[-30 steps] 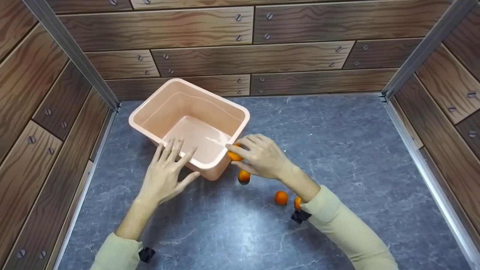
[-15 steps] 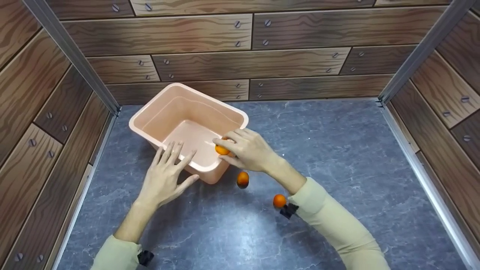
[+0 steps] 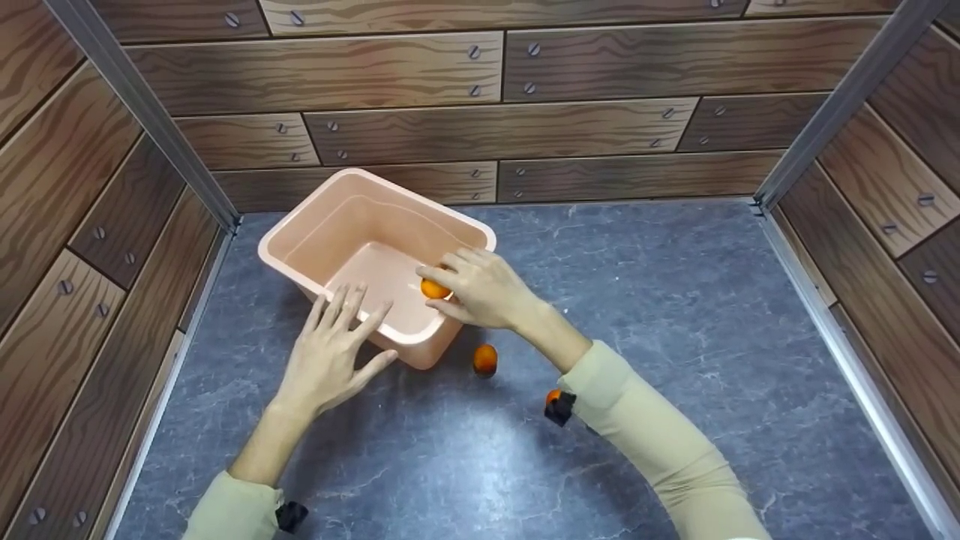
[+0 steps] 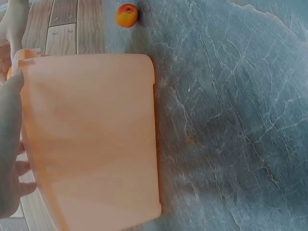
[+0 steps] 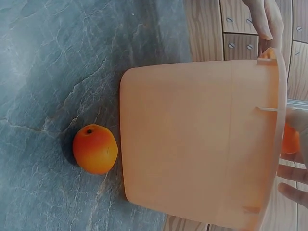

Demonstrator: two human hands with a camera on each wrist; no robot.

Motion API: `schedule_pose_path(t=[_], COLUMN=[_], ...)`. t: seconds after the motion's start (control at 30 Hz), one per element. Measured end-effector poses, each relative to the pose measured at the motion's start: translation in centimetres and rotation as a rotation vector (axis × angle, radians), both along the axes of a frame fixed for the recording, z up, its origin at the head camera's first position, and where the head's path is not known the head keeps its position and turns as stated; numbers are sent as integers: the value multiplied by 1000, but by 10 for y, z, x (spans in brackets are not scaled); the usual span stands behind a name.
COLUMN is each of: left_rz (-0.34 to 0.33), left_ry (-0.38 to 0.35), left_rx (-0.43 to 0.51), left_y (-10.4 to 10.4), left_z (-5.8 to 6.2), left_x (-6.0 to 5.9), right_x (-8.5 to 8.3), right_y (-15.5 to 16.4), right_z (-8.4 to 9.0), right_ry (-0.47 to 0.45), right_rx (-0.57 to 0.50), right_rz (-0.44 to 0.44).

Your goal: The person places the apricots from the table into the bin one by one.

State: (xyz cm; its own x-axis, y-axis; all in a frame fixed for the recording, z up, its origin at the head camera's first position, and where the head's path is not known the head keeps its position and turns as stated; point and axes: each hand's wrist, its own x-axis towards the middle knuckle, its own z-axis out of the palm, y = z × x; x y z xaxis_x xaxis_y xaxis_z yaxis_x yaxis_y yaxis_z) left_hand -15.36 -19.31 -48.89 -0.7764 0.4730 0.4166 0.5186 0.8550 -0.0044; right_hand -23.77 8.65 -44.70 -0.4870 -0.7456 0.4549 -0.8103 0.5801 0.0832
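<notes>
One glossy round orange, pinched by right hand over smooth peach plastic tub; left hand flat-fingered on rim; third orange mostly sleeve-hidden.

Both arms wear pale cream-yellow long sleeves ending short of the bare wrists, and a small black strap tab sticks out at each cuff.

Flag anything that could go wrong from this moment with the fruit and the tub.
The right hand holds an orange fruit over the pink tub; released from there it might bounce on the bare bottom. The left hand only rests flat fingers on the near rim, so the tub could slide. The loose fruit beside the tub might get nudged by the right forearm.
</notes>
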Motion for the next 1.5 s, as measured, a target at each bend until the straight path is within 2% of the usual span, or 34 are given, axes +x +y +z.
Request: schedule_pose_path(t=[0.5, 0.83, 1.13, 1.5], left_rz=[-8, -5, 7, -6], left_ry=[29, 18, -5, 16], left_rx=[-3, 4, 4, 21], left_y=[0, -1, -1, -1], left_z=[-2, -2, -3, -3], left_x=[-1, -2, 0, -1], right_x=[-12, -12, -4, 15], right_y=[-9, 0, 18, 28], right_z=[-2, 5, 4, -3], right_ry=[-70, -15, 12, 59], right_rx=[39, 73, 49, 16], right_rz=[-56, -59, -27, -11])
